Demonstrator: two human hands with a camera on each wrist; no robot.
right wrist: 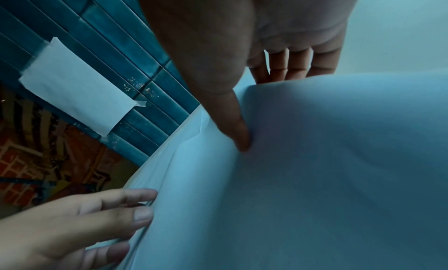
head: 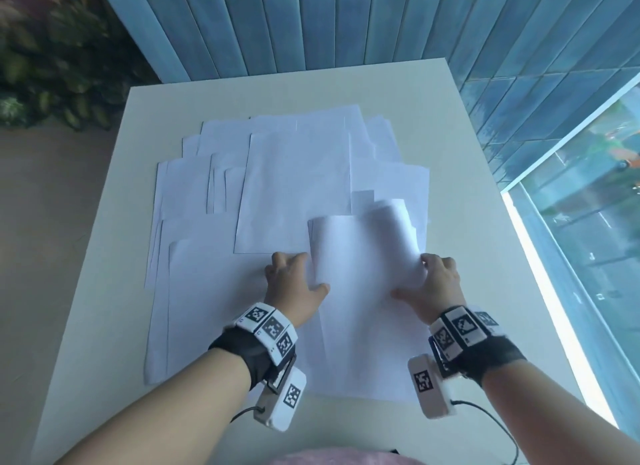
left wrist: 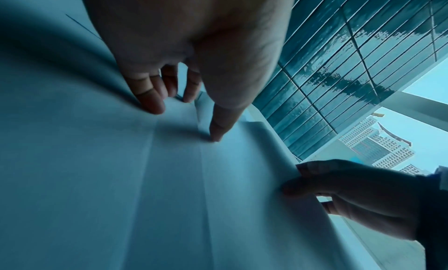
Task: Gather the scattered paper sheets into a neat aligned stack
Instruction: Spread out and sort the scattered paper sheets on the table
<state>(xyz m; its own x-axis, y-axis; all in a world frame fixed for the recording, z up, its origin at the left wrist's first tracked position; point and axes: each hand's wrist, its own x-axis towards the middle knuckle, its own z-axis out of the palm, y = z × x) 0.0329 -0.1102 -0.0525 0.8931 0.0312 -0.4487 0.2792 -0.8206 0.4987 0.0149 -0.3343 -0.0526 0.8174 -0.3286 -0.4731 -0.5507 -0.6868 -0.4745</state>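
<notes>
Many white paper sheets [head: 294, 187] lie overlapping and askew across the white table [head: 104, 326]. Near the front right, a small bundle of sheets [head: 363, 250] bows upward between my hands. My right hand [head: 433, 277] grips its right edge, thumb on top [right wrist: 242, 140] and fingers behind the raised paper. My left hand [head: 294, 277] sits at the bundle's left edge, its fingertips [right wrist: 140, 201] nearly straight and touching that edge, the thumb tip [left wrist: 215, 136] pressing on paper. The left wrist view shows the bowed bundle [left wrist: 242, 178] and the right hand [left wrist: 339, 193] pinching it.
A blue tiled wall [head: 311, 25] runs behind the table, with a taped paper [right wrist: 77, 86] on it. A leafy plant [head: 52, 66] stands at the far left. A glass window [head: 588, 222] lines the right side. Bare table margin shows on the left [head: 86, 360].
</notes>
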